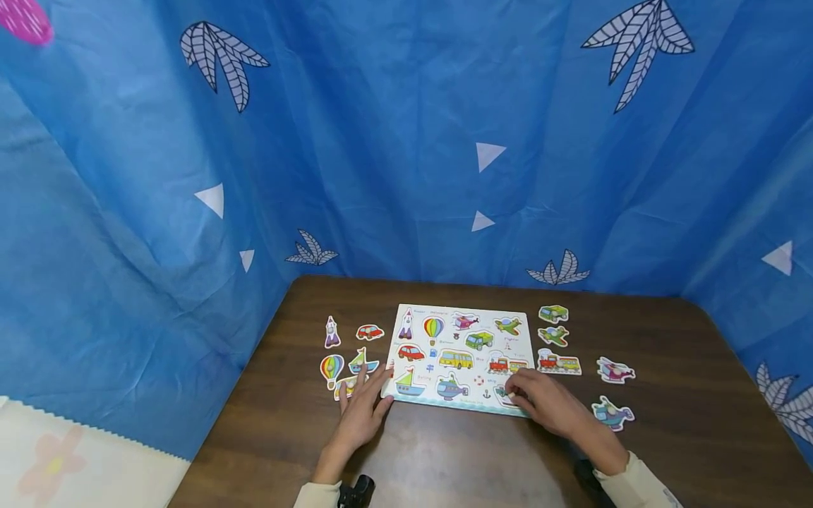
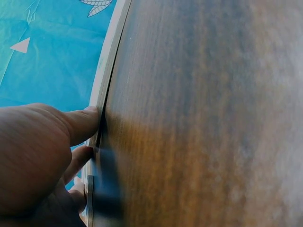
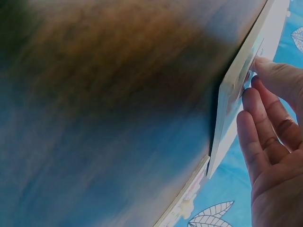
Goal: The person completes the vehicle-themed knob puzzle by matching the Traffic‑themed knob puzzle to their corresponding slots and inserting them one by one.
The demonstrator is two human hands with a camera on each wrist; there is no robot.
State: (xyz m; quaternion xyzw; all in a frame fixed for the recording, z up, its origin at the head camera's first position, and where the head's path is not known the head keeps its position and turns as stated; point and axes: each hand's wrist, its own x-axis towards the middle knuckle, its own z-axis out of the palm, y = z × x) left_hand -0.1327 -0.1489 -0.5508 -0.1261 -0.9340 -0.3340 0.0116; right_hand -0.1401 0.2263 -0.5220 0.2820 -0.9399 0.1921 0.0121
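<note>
A wooden puzzle board [image 1: 495, 382] printed with vehicles lies on the table. At its lower right corner my right hand [image 1: 551, 403] pinches a puzzle piece [image 1: 502, 392], apparently a ship, between thumb and forefinger, low against the board. The fingers partly cover this piece. In the right wrist view the right hand [image 3: 277, 125] has its other fingers extended beside the board [image 3: 226, 101]. My left hand [image 1: 360, 416] rests at the board's lower left corner with fingers spread, overlapping a sailboat piece [image 1: 359, 360] and a bus piece [image 1: 346, 385]. The left thumb [image 2: 85, 122] touches the board's edge.
Left of the board lie rocket [image 1: 332, 333], red car [image 1: 370, 331] and balloon [image 1: 331, 367] pieces. To its right are truck [image 1: 553, 314], plane [image 1: 554, 336], train [image 1: 559, 363], helicopter [image 1: 615, 371] and blue submarine-like [image 1: 612, 414] pieces. A blue curtain [image 1: 394, 141] hangs behind the table [image 1: 444, 451].
</note>
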